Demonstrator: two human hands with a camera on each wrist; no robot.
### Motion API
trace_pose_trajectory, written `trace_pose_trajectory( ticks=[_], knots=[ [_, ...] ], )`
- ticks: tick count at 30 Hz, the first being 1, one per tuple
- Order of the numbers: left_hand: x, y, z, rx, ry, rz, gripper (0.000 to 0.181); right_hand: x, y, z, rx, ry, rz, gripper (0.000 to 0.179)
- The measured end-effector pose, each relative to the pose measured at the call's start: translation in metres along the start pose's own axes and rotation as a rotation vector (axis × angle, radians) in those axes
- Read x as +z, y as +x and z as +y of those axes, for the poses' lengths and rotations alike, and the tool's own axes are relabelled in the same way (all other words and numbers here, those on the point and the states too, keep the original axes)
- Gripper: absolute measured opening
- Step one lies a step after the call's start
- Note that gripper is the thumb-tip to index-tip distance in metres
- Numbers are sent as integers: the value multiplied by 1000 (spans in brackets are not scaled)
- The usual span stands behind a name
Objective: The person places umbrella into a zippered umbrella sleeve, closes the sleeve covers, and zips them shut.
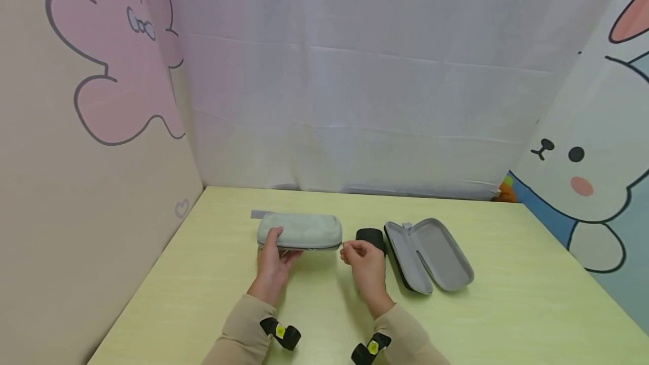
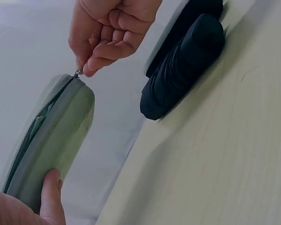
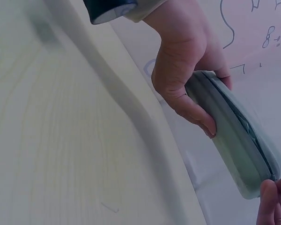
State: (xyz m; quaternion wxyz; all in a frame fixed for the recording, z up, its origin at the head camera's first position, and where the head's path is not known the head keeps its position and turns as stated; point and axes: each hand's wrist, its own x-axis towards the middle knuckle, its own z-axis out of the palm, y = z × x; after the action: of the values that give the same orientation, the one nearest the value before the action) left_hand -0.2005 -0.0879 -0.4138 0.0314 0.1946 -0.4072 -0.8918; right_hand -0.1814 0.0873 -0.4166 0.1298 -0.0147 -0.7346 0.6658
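Note:
A pale green zippered pencil case (image 1: 301, 230) is held above the table by my left hand (image 1: 272, 269), thumb on top and fingers underneath. At the case's right end my right hand (image 1: 367, 270) pinches the small zipper pull (image 2: 77, 74) between thumb and fingertips. Along the side the zipper gapes, and some greenish material shows inside in the left wrist view. Beyond my right hand lies a dark folded umbrella-like roll (image 2: 180, 70), partly hidden by that hand in the head view. Beside it, an open hard glasses case (image 1: 441, 255) shows its grey lining.
The pale yellow table (image 1: 192, 297) has a wall on its left and a white curtain (image 1: 355, 100) behind it. A grey strip (image 1: 258, 214) lies flat on the table behind the pencil case. A cartoon rabbit panel (image 1: 598, 185) stands at the right.

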Motion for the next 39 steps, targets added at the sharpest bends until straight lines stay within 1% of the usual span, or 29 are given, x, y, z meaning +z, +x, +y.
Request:
trace_pose_trajectory(
  ticks=[2, 6, 13, 18, 22, 27, 33, 39],
  knots=[
    [1, 0, -1, 9, -30, -7, 53, 0, 1, 0, 6, -1, -2, 12],
    [2, -2, -2, 32, -52, -10, 51, -1, 0, 1, 13, 8, 3, 13],
    [4, -3, -4, 57, -84, 23, 48, 2, -3, 0, -1, -4, 5, 16],
    [6, -3, -5, 70, -107, 22, 47, 4, -5, 1, -10, -10, 4, 12],
    [8, -3, -5, 69, -121, 27, 48, 6, -7, 0, -11, -3, -10, 10],
    [9, -4, -5, 65, -134, 21, 52, 8, -8, -1, -19, 6, 5, 11],
    [10, -5, -6, 69, -136, 7, 53, 10, -9, -3, -2, 30, 15, 10],
    [12, -6, -7, 67, -164, 4, 54, 11, -10, -2, -5, 19, 22, 8]
  ],
)
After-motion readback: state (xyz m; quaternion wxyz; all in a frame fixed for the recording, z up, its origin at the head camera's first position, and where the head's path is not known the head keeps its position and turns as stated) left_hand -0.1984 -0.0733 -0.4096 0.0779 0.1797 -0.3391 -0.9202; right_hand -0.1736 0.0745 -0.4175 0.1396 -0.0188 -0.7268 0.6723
